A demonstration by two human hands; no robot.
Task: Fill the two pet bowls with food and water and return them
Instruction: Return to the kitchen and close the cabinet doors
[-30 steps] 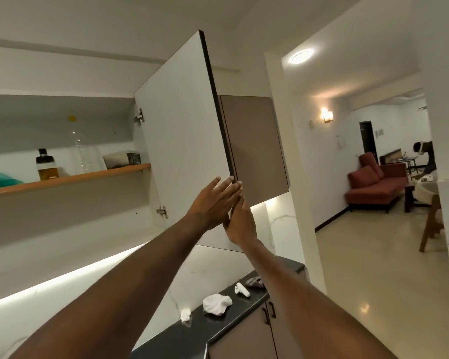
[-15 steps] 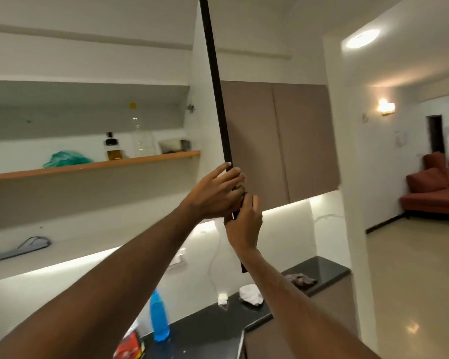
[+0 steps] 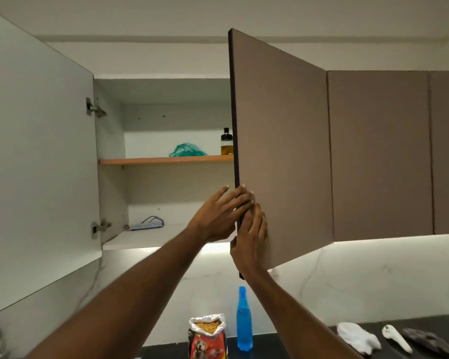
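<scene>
Both hands are up at the free edge of the brown cabinet door [image 3: 283,151], near its lower corner. The left hand [image 3: 218,216] lies against the inner side with fingers stretched flat across the edge; the right hand [image 3: 252,234] is pressed to the brown face, fingers extended. Neither is curled closed round the door, though the door edge hides where the palms meet it, so how firmly they pinch it I cannot tell.

The door stands partly swung out and blocks the right part of the cupboard; a dark-capped bottle [image 3: 226,142] on the orange shelf [image 3: 163,159] is half cut off by it. Beside it sits a green mesh bag [image 3: 187,150]. On the cupboard floor lies something flat with a dark cable [image 3: 148,222], too dim to name. The white door [image 3: 36,156] on the left hangs wide open.

Down on the black counter [image 3: 309,345] an opened dog-food bag [image 3: 208,338] shows kibble at its mouth, its base out of frame. Just beside it stands a blue bottle [image 3: 244,320]. No bowls are visible. Further right lie a white cloth [image 3: 358,336], a small white object [image 3: 397,338] and a dark rag [image 3: 430,343], partly cropped.
</scene>
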